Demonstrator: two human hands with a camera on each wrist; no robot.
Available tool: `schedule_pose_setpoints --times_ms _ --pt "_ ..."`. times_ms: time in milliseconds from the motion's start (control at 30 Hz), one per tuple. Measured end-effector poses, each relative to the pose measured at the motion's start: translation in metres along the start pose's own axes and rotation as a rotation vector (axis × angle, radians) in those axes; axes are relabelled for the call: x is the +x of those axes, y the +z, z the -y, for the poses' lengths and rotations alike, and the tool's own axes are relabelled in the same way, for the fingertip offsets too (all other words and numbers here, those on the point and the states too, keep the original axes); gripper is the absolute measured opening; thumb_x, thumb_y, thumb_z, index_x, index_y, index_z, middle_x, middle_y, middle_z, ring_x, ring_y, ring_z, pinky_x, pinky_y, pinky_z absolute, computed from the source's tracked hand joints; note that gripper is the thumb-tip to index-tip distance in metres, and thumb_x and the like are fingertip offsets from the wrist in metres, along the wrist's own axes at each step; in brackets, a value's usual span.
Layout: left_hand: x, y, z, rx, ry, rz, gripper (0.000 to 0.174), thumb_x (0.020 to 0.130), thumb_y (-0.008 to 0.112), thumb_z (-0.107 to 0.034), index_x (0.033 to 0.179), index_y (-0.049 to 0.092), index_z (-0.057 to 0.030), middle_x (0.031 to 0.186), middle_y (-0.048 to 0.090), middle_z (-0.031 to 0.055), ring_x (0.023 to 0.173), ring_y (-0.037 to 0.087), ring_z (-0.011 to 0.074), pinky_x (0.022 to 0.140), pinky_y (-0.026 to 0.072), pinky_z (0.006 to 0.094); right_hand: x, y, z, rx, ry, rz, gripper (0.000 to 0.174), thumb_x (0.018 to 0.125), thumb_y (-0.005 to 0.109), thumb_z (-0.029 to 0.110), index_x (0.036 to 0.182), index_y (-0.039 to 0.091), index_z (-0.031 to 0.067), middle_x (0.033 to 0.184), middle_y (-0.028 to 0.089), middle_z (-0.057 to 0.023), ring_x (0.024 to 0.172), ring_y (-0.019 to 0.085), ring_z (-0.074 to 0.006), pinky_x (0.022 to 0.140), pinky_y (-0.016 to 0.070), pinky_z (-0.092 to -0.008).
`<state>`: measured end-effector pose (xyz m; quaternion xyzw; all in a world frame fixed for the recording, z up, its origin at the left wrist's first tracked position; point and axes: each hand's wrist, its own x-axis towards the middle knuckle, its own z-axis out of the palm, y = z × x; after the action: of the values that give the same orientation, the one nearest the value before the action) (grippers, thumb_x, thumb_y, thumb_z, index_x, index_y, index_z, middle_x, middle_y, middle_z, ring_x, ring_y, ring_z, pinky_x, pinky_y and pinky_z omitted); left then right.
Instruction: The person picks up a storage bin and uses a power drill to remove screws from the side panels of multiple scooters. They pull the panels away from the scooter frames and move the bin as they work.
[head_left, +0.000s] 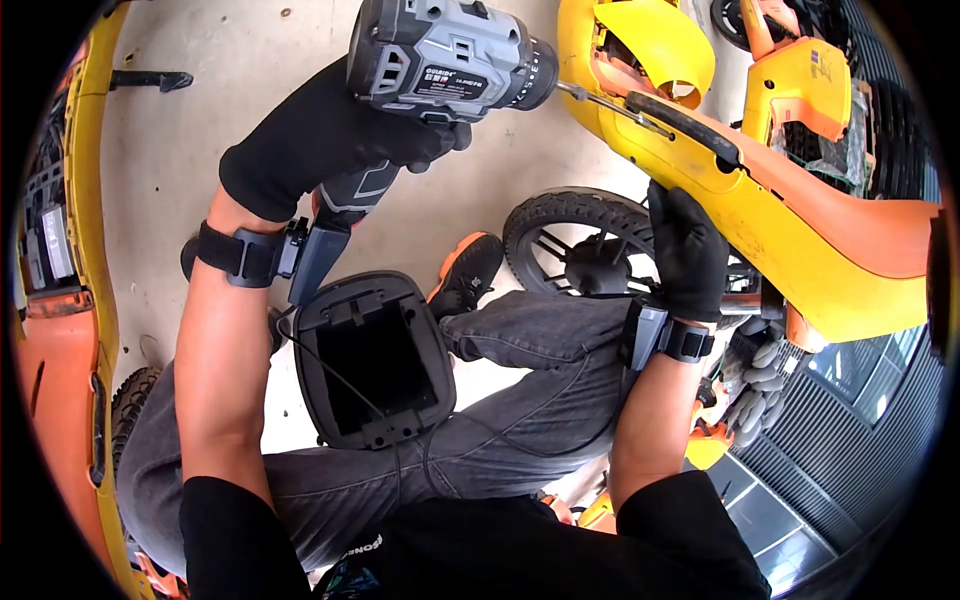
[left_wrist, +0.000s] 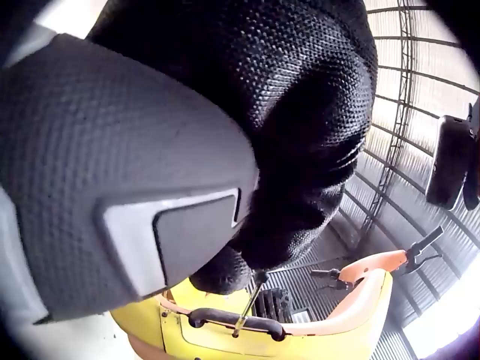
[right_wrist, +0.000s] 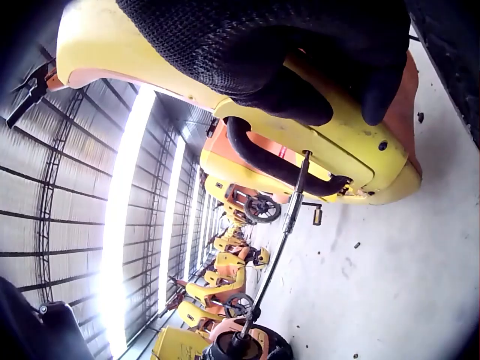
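In the head view my gloved left hand (head_left: 330, 135) grips the handle of a grey and black power drill (head_left: 450, 65). Its long metal bit (head_left: 620, 108) reaches the yellow body panel (head_left: 800, 265), beside a black grab bar (head_left: 690, 130). The right wrist view shows the bit's tip (right_wrist: 305, 161) at the panel (right_wrist: 352, 139), within the curve of the bar (right_wrist: 259, 154). My gloved right hand (head_left: 688, 255) rests against the panel's lower side, fingers extended and slightly bent. In the left wrist view the glove (left_wrist: 300, 135) wraps the drill handle (left_wrist: 127, 172).
A black wheel (head_left: 590, 245) stands below the panel. An open black case (head_left: 375, 360) with a cable lies by my legs. Another yellow and orange vehicle body (head_left: 90, 300) runs along the left edge. More yellow vehicles (right_wrist: 217, 289) line the floor in the right wrist view.
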<state>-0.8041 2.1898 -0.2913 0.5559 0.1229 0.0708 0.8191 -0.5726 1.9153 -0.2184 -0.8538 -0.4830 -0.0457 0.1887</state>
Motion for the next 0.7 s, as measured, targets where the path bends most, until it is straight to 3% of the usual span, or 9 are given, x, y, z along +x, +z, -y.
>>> schedule_pose_setpoints --times_ms 67,133,200,267,367,433,467,533,700 --pt "-0.001 0.000 -0.004 0.038 -0.001 -0.014 0.034 0.078 0.068 -0.009 0.111 0.060 -0.0050 0.094 0.067 0.0078 0.079 0.063 0.0143 0.070 0.0531 0.0287 -0.001 -0.001 0.000 -0.017 -0.020 -0.002 0.013 0.074 0.072 0.000 0.086 0.067 -0.0002 0.084 0.068 -0.0132 0.081 0.066 -0.0216 0.077 0.0499 -0.0313" --pt "0.000 0.001 -0.004 0.075 -0.003 -0.025 0.033 0.078 0.068 -0.008 0.111 0.060 -0.0052 0.093 0.067 0.0078 0.079 0.063 0.0144 0.070 0.0532 0.0288 -0.003 -0.004 -0.001 -0.063 0.001 0.079 0.011 0.083 0.063 -0.002 0.093 0.063 -0.0044 0.097 0.066 -0.0120 0.090 0.062 -0.0175 0.084 0.0493 -0.0306" --pt "0.002 0.002 -0.002 -0.018 -0.063 -0.048 0.041 0.072 0.074 -0.005 0.110 0.060 -0.0022 0.093 0.068 0.0087 0.077 0.063 0.0143 0.070 0.0517 0.0279 -0.004 -0.003 -0.003 -0.010 0.030 0.081 0.010 0.083 0.062 -0.002 0.093 0.063 -0.0044 0.097 0.066 -0.0122 0.091 0.062 -0.0176 0.084 0.0492 -0.0307" --pt "0.001 0.005 -0.004 0.026 -0.035 -0.047 0.038 0.074 0.072 -0.006 0.110 0.061 -0.0038 0.093 0.068 0.0083 0.078 0.063 0.0145 0.070 0.0524 0.0282 -0.004 -0.001 -0.006 0.044 0.058 0.083 0.010 0.083 0.062 -0.003 0.093 0.063 -0.0044 0.098 0.066 -0.0123 0.092 0.062 -0.0178 0.085 0.0490 -0.0308" --pt "0.002 0.004 -0.008 0.095 0.015 -0.059 0.036 0.075 0.071 -0.006 0.109 0.061 -0.0058 0.093 0.068 0.0077 0.080 0.063 0.0148 0.071 0.0532 0.0287 -0.004 0.000 -0.006 0.092 0.056 -0.008 0.013 0.074 0.072 0.001 0.086 0.067 0.0002 0.085 0.068 -0.0121 0.083 0.065 -0.0206 0.079 0.0496 -0.0306" --pt "0.002 0.005 -0.012 0.120 0.038 -0.074 0.036 0.074 0.072 -0.005 0.109 0.062 -0.0061 0.093 0.068 0.0074 0.080 0.063 0.0149 0.071 0.0531 0.0288 -0.003 -0.004 -0.002 0.016 0.058 0.102 0.010 0.084 0.061 -0.003 0.094 0.063 -0.0045 0.100 0.065 -0.0125 0.094 0.061 -0.0179 0.086 0.0489 -0.0310" --pt "0.001 0.007 -0.014 0.105 0.059 -0.092 0.036 0.074 0.071 -0.005 0.109 0.062 -0.0060 0.093 0.068 0.0075 0.080 0.063 0.0152 0.071 0.0531 0.0290 -0.002 -0.003 0.000 0.017 0.057 0.100 0.010 0.084 0.061 -0.003 0.094 0.063 -0.0045 0.100 0.065 -0.0125 0.094 0.061 -0.0179 0.086 0.0489 -0.0310" --pt "0.003 0.007 -0.017 0.091 0.079 -0.103 0.036 0.075 0.071 -0.005 0.109 0.062 -0.0059 0.094 0.068 0.0075 0.081 0.064 0.0154 0.072 0.0531 0.0291 -0.001 -0.002 0.003 -0.026 0.014 0.003 0.012 0.074 0.072 -0.001 0.085 0.067 -0.0007 0.086 0.068 -0.0116 0.083 0.065 -0.0198 0.079 0.0495 -0.0301" --pt "0.003 0.006 -0.014 0.065 0.013 -0.055 0.038 0.075 0.071 -0.006 0.111 0.060 -0.0049 0.094 0.067 0.0084 0.081 0.063 0.0157 0.071 0.0531 0.0291 -0.002 0.001 -0.005 0.069 0.025 0.000 0.011 0.075 0.070 -0.004 0.085 0.066 -0.0015 0.087 0.068 -0.0116 0.084 0.065 -0.0195 0.079 0.0498 -0.0296"
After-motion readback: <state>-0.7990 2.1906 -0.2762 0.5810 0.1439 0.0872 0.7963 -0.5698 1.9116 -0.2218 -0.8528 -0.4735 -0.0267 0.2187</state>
